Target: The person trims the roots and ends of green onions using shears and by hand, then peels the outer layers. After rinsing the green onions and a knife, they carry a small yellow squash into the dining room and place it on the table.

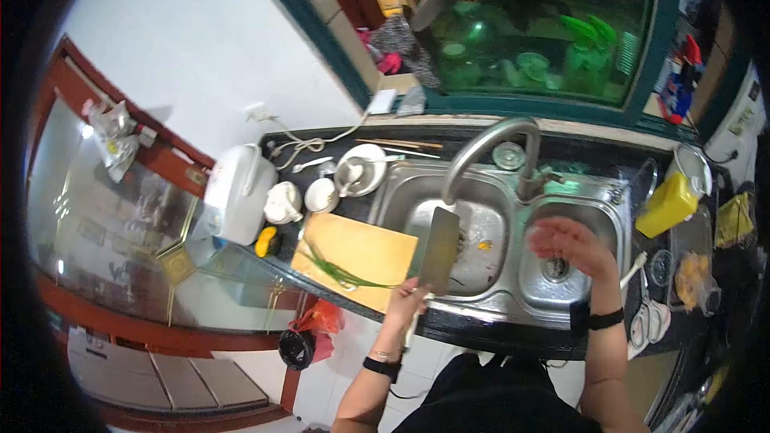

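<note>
My left hand [407,300] is closed around the handle of a cleaver [440,250]. Its broad blade points away from me, over the left edge of the left sink basin [497,286]. Beside that hand, a yellow cutting board [370,238] lies on the counter with green onions [337,274] across it. My right hand [571,245], slightly blurred, is over the right sink basin [529,293] with its fingers stretched out and nothing in it. A curved faucet [481,144] arches over the left basin, where a small orange-yellow scrap [484,245] lies.
A white rice cooker [239,192], a white cup [282,202], a bowl [322,195] and a plate [370,162] stand at the left. Scissors [648,322] and a yellow container [667,205] are at the right. A bin [297,349] stands below the counter.
</note>
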A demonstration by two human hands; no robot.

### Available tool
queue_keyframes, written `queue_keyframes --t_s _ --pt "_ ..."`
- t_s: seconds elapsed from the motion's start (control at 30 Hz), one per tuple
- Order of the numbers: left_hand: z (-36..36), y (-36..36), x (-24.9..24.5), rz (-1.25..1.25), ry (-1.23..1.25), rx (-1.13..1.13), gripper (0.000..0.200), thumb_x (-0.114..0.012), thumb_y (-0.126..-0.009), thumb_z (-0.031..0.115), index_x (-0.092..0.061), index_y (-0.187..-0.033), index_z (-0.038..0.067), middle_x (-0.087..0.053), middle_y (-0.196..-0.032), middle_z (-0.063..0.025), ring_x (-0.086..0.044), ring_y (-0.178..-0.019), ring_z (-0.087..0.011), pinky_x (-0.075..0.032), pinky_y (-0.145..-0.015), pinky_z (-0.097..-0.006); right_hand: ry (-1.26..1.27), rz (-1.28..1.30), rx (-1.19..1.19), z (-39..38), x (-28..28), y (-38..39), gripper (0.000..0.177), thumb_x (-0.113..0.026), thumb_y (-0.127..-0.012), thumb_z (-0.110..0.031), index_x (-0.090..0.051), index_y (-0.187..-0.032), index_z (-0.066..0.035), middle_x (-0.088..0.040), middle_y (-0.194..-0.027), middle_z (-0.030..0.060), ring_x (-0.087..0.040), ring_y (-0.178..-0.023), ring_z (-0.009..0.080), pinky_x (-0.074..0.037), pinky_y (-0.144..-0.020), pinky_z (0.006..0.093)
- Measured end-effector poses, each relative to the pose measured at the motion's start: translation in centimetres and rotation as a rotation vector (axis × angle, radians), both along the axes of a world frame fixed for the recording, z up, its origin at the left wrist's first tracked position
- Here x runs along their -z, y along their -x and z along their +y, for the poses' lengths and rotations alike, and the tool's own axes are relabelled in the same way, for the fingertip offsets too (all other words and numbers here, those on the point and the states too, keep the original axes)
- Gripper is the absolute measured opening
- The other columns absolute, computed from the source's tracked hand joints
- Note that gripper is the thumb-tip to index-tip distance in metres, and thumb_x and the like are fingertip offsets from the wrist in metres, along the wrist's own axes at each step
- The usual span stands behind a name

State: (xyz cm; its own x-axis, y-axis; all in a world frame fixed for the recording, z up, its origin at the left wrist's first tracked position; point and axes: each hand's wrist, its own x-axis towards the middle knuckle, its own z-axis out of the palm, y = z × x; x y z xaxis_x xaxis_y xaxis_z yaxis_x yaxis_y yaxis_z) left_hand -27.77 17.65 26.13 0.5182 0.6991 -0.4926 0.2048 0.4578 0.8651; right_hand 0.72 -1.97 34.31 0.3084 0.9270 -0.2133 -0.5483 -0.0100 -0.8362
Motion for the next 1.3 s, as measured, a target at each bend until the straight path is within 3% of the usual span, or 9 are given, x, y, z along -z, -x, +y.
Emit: queue_keyframes --t_s 0.27,0.33,0.4,0.5,0.63,0.73,1.13,1.2,1.3 --pt "0.5 2.0 -0.3 -0.300 0.192 -0.479 0.011 -0.043 -0.085 0.006 -0.044 -0.096 0.003 -0.052 -0.079 -0.0080 -0.049 -0.056 -0.0150 -0.044 -0.049 -0.0242 -0.156 -1.066 0.146 0.0 -12.9 9.8 0.016 -0.053 -0.079 -0.011 -0.059 -0.093 -0.006 -0.056 -0.096 0.0223 -0.057 -0.090 0.0285 -0.035 -0.093 0.0386" --pt "2.3 2.4 0.9 -0.300 0.174 -0.562 0.011 -0.043 -0.085 0.005 -0.043 -0.096 0.003 -0.052 -0.080 -0.0095 -0.050 -0.059 -0.0169 -0.045 -0.051 -0.0262 -0.416 -0.765 0.157 -1.3 -15.8 12.3 0.013 -0.058 -0.076 -0.010 -0.059 -0.088 -0.006 -0.059 -0.084 0.0150 -0.058 -0.079 0.0224 -0.045 -0.076 0.0345" --pt "3.5 2.2 1.2 -0.305 0.144 -0.611 0.007 -0.042 -0.085 0.006 -0.044 -0.092 0.003 -0.053 -0.079 -0.0090 -0.051 -0.058 -0.0170 -0.045 -0.051 -0.0264 -0.192 -0.781 -0.137 -6.4 -15.5 12.3 0.058 -0.059 -0.071 -0.054 -0.056 -0.102 -0.004 -0.056 -0.099 0.0129 -0.055 -0.083 0.0242 -0.033 -0.091 0.0378" --pt "5.0 2.0 1.6 -0.285 0.077 -0.637 0.004 -0.043 -0.085 0.007 -0.046 -0.087 0.004 -0.054 -0.077 -0.0070 -0.053 -0.063 -0.0168 -0.045 -0.053 -0.0273 -0.632 -0.511 0.102 -4.1 -18.6 14.3 0.027 -0.058 -0.078 -0.036 -0.057 -0.083 -0.009 -0.057 -0.083 0.0024 -0.051 -0.075 0.0185 -0.041 -0.076 0.0354" --pt "8.0 2.8 4.8 -0.231 0.055 -0.575 0.009 -0.046 -0.079 -0.002 -0.050 -0.085 0.003 -0.055 -0.078 -0.0047 -0.053 -0.065 -0.0153 -0.043 -0.054 -0.0251 -0.306 -0.922 -0.024 -4.1 -24.7 14.3 0.002 -0.048 -0.080 -0.007 -0.047 -0.079 -0.008 -0.043 -0.067 0.0013 -0.038 -0.055 0.0184 -0.037 -0.060 0.0326" --pt "9.0 3.5 5.5 -0.040 -0.140 -0.457 0.023 -0.045 -0.073 -0.008 -0.053 -0.092 0.001 -0.057 -0.080 -0.0046 -0.054 -0.066 -0.0148 -0.042 -0.055 -0.0231 -0.507 -1.025 0.448 -3.2 -22.5 16.8 0.005 -0.047 -0.080 -0.010 -0.045 -0.082 -0.006 -0.041 -0.067 0.0018 -0.035 -0.055 0.0166 -0.033 -0.056 0.0306" --pt "9.4 2.5 5.8 0.060 -0.240 -0.499 0.047 -0.060 -0.073 0.007 -0.042 -0.115 0.000 -0.054 -0.091 -0.0078 -0.051 -0.082 -0.0190 -0.042 -0.073 -0.0296 -0.212 -0.541 0.685 -7.1 -24.2 16.7 0.021 -0.053 -0.075 -0.027 -0.046 -0.066 -0.009 -0.042 -0.069 0.0024 -0.034 -0.059 0.0170 -0.027 -0.052 0.0308" --pt "8.1 1.7 5.1 0.341 -0.509 -0.437 0.054 -0.058 -0.075 0.006 -0.035 -0.124 0.003 -0.035 -0.121 -0.0157 -0.043 -0.104 -0.0258 -0.037 -0.087 -0.0349 -0.176 -0.544 0.808 -8.7 -23.3 16.3 0.022 -0.052 -0.075 -0.029 -0.046 -0.066 -0.010 -0.043 -0.070 0.0025 -0.034 -0.060 0.0170 -0.027 -0.052 0.0311" --pt "3.9 -0.9 3.0 0.195 -0.626 -0.398 0.055 -0.056 -0.078 0.004 -0.031 -0.127 0.007 -0.027 -0.128 -0.0126 -0.035 -0.112 -0.0264 -0.030 -0.094 -0.0346 -0.696 -0.733 0.648 -11.7 -19.3 14.0 0.012 -0.052 -0.078 -0.029 -0.058 -0.081 -0.019 -0.046 -0.076 0.0046 -0.035 -0.064 0.0176 -0.028 -0.054 0.0321"
